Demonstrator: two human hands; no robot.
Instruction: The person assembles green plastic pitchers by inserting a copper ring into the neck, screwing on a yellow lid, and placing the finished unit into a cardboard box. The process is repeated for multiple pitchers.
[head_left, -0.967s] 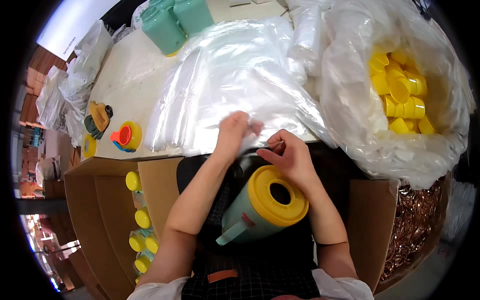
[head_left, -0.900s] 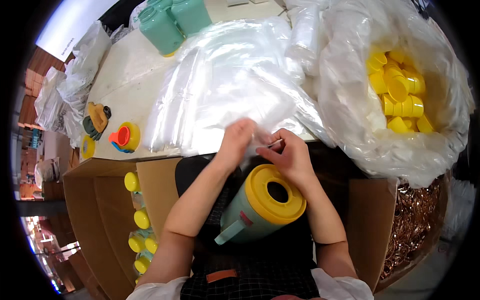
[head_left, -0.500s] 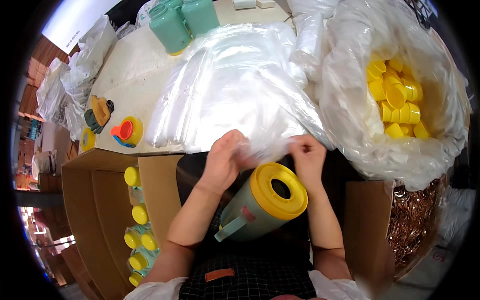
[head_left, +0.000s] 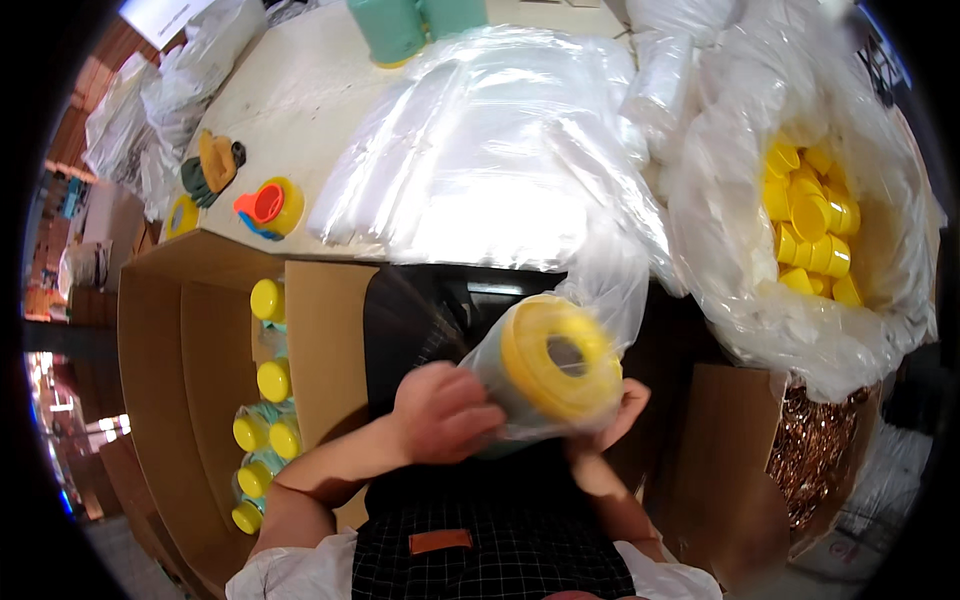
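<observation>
In front of my apron a grey-green jug (head_left: 488, 372) is tilted, its yellow end (head_left: 530, 378) with a round dark opening facing up. A clear plastic bag (head_left: 612, 275) lies over that end and trails off its far side toward the table. My left hand (head_left: 447, 412) is closed at the jug's near left side, gripping the bag's edge. On the right side my right hand (head_left: 622, 412) is closed on the bag, slightly blurred and partly hidden behind the jug. The jug's handle cannot be seen.
A stack of clear bags (head_left: 470, 160) covers the table's middle, with green jugs (head_left: 390, 30) behind. Gloves (head_left: 214, 168) and a yellow-red lid (head_left: 270, 205) lie at left. Cartons hold yellow-capped bottles (head_left: 268, 300), yellow cups (head_left: 810, 215) in a bag liner, and copper-coloured pieces (head_left: 815, 440).
The bag, held above the jug's yellow end before, has come down over it. Both hands have moved down toward me along the jug's sides, and the view has shifted a little.
</observation>
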